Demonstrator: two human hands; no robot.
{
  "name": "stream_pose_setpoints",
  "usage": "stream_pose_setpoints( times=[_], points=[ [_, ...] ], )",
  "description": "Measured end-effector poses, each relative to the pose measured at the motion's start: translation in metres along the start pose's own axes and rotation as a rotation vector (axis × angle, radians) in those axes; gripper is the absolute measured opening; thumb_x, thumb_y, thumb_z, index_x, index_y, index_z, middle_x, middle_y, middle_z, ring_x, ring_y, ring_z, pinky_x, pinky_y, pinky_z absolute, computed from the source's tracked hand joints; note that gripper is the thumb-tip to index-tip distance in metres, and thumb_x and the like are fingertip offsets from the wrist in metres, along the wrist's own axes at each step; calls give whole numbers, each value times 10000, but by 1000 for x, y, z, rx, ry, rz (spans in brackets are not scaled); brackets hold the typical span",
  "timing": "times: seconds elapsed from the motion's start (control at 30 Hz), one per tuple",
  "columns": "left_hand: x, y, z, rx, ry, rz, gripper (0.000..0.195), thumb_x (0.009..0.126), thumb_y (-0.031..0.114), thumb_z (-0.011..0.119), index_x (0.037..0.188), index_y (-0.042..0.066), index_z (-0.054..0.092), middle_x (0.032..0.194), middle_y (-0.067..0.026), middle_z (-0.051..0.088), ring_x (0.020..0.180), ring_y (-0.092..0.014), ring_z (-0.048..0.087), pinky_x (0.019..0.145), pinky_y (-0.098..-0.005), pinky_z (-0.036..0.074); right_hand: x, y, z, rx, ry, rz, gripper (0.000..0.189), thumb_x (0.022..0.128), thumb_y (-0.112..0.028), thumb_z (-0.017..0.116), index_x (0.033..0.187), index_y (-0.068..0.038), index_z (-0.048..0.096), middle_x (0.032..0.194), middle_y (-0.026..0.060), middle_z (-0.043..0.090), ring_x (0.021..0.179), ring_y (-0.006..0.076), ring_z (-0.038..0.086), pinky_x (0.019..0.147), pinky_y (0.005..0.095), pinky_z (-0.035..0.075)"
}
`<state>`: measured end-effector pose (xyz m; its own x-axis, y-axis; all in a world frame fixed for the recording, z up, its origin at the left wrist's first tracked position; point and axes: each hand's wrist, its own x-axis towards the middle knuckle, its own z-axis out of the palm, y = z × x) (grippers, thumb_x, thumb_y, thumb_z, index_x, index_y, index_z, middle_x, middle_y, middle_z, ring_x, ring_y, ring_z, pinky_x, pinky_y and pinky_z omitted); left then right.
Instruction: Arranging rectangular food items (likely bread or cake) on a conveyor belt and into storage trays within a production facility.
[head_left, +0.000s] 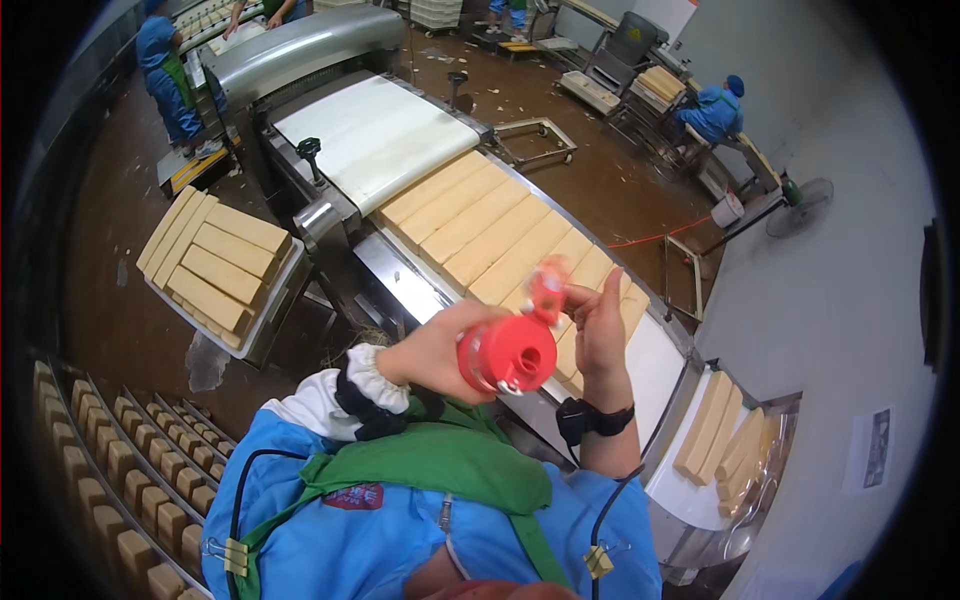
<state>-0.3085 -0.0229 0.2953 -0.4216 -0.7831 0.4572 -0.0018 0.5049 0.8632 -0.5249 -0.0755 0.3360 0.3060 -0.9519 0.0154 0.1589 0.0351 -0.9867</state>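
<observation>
A red drinking bottle (508, 352) is gripped in my left hand (442, 349), its top facing the camera with the spout hole showing. Its red flip lid, partly blurred, stands raised beside my right hand (600, 322). The thumb of that hand points up and its forefinger touches or nearly touches the lid; the other fingers are curled, so its exact hold is unclear. Both hands are over a row of long pale dough-like blocks (480, 225) lying on a conveyor with a white belt (382, 135).
A white crate (296, 277) stacked with blocks stands at the left. Racks of shorter blocks (135, 487) fill the lower left. More blocks (709, 427) lie on a tray at the right. People in blue (161, 67) are farther off, near a metal machine (315, 52).
</observation>
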Motion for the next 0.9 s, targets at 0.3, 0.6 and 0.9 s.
stream_pose_setpoints(
  times=[0.3, 0.6, 0.9],
  points=[
    [36, 99, -70, 596, 446, 695, 662, 643, 344, 815, 1165, 2, 595, 1111, -144, 648, 984, -287, 644, 974, -457, 400, -29, 67, -13, -301, -21, -5, 795, 1048, -506, 135, 1016, 50, 703, 862, 129, 714, 920, 226, 651, 962, 361, 428],
    [48, 160, -91, 933, 374, 725, 645, 688, 361, 788, 1175, -13, 588, 1115, -155, 646, 1024, -283, 629, 959, -436, 411, -64, 115, -47, -22, 200, 141, 777, 1044, -522, 182, 997, 64, 690, 815, 155, 706, 842, 229, 662, 872, 332, 464],
    [79, 176, -84, 927, 361, 814, 660, 672, 339, 802, 1187, -8, 579, 1130, -152, 638, 1034, -279, 624, 958, -430, 418, -77, 110, -46, -3, 279, 119, 772, 1037, -528, 228, 982, 94, 682, 809, 168, 708, 803, 236, 669, 836, 335, 485]
  ],
)
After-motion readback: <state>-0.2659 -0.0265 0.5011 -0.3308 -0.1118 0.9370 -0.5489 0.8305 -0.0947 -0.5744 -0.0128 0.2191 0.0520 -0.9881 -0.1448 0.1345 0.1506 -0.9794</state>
